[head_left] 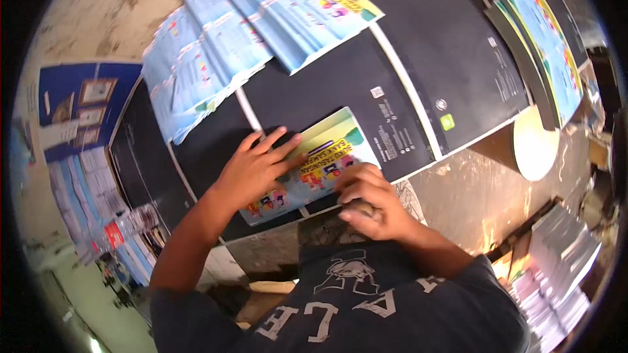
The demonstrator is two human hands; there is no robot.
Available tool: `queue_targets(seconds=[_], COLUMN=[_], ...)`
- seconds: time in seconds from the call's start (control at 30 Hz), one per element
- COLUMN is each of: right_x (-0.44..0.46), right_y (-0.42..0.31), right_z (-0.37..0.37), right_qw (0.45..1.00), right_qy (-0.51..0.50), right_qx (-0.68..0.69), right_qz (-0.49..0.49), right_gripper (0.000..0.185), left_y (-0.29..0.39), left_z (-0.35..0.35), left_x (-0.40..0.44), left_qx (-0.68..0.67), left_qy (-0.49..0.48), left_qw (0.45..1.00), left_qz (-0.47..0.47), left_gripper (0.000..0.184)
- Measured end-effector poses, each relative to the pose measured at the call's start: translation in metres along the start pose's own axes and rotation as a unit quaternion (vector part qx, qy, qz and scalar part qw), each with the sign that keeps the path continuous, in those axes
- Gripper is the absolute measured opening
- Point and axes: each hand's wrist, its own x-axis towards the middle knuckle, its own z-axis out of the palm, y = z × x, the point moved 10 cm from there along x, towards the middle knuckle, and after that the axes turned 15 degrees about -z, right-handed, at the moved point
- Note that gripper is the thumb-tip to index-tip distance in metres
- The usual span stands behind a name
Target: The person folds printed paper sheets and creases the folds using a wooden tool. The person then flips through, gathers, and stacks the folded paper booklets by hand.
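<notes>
A blue and yellow printed booklet [327, 157] lies on the dark tabletop [327, 85] near its front edge. My left hand [255, 167] rests on the booklet's left part with its fingers spread. Over the right part of the booklet is my right hand [373, 202], its fingers curled round a small dark object [361, 208] that I cannot make out. The booklet's lower edge runs close to the table edge.
Overlapping piles of blue printed sheets [216, 39] cover the table's far left. Another booklet stack [543, 46] stands at the right. Beside the table are a plastic bottle [124, 230], paper stacks [85, 183], a round stool top [535, 144] and bundles at lower right [556, 287].
</notes>
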Motion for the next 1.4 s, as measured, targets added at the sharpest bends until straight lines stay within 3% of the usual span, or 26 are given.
queue_targets(seconds=[0.1,0.17,0.23,0.3,0.33,0.43,0.5,0.53,0.67,0.7,0.77,0.83,0.9,0.93,1.1,1.17,1.2,1.3,1.4], right_x=[-0.028,-0.031,-0.026,-0.001,0.015,0.024,-0.007,-0.009,-0.005,0.009,0.037,0.035,-0.013,-0.002,-0.008,-0.013,-0.020,-0.028,-0.014], right_y=[-0.007,-0.007,-0.003,-0.015,-0.043,-0.071,-0.010,-0.003,0.000,-0.010,-0.063,-0.070,0.011,0.004,-0.009,-0.014,-0.009,-0.005,-0.007], right_z=[0.001,0.008,0.006,0.017,0.027,0.057,0.079,0.080,0.083,0.088,0.118,0.138,0.138,0.144,0.145,0.142,0.140,0.131,0.138], right_qw=[0.999,0.998,0.994,0.996,0.989,0.976,0.995,0.995,0.998,0.998,0.984,0.977,0.980,0.984,0.985,0.983,0.981,0.984,0.981], right_qy=[0.046,0.055,0.089,0.072,0.053,0.010,-0.040,-0.031,-0.040,-0.048,-0.112,-0.155,-0.127,-0.147,-0.149,-0.166,-0.141,-0.077,-0.076], right_qx=[-0.001,0.010,0.066,0.053,0.093,0.138,0.036,0.059,0.038,0.033,0.075,0.094,0.104,0.094,0.069,-0.030,-0.010,-0.015,0.079], right_qz=[0.028,-0.002,0.015,-0.016,-0.101,-0.169,-0.087,-0.077,-0.006,-0.012,-0.118,-0.112,0.115,0.033,0.060,0.074,0.135,0.163,0.159], right_gripper=[0.018,0.023,0.034,0.044,0.046,0.036,0.024,0.015,0.012,0.012,0.013,0.014,0.016,0.018,0.015,0.012,0.016,0.018,0.038], left_y=[-0.007,-0.014,-0.014,-0.018,-0.021,-0.021,-0.023,-0.025,-0.029,-0.033,-0.032,-0.036,-0.035,-0.036,-0.037,-0.039,-0.040,-0.039,-0.040], left_z=[0.009,0.014,0.017,0.023,0.029,0.044,0.044,0.045,0.044,0.040,0.038,0.045,0.051,0.051,0.049,0.052,0.054,0.055,0.055], left_x=[-0.003,-0.003,-0.008,-0.010,-0.011,-0.024,-0.030,-0.032,-0.038,-0.038,-0.041,-0.040,-0.036,-0.034,-0.037,-0.035,-0.034,-0.032,-0.034], left_qx=[-0.016,-0.031,-0.051,-0.064,-0.061,-0.084,-0.129,-0.141,-0.259,-0.260,-0.211,-0.226,-0.245,-0.252,-0.274,-0.289,-0.286,-0.269,-0.285], left_qy=[0.025,0.034,0.052,0.046,0.056,0.060,0.158,0.179,0.188,0.199,0.221,0.231,0.260,0.270,0.258,0.223,0.220,0.227,0.229], left_qw=[0.999,0.999,0.996,0.996,0.996,0.995,0.979,0.974,0.947,0.945,0.952,0.946,0.934,0.929,0.926,0.931,0.932,0.935,0.930], left_qz=[0.014,0.017,0.042,0.046,0.036,0.005,-0.005,-0.009,-0.013,-0.013,-0.013,-0.015,0.019,0.014,0.012,0.014,0.019,0.030,0.036], left_gripper=[0.085,0.085,0.081,0.074,0.071,0.064,0.062,0.063,0.062,0.062,0.054,0.053,0.062,0.061,0.062,0.061,0.060,0.060,0.059])
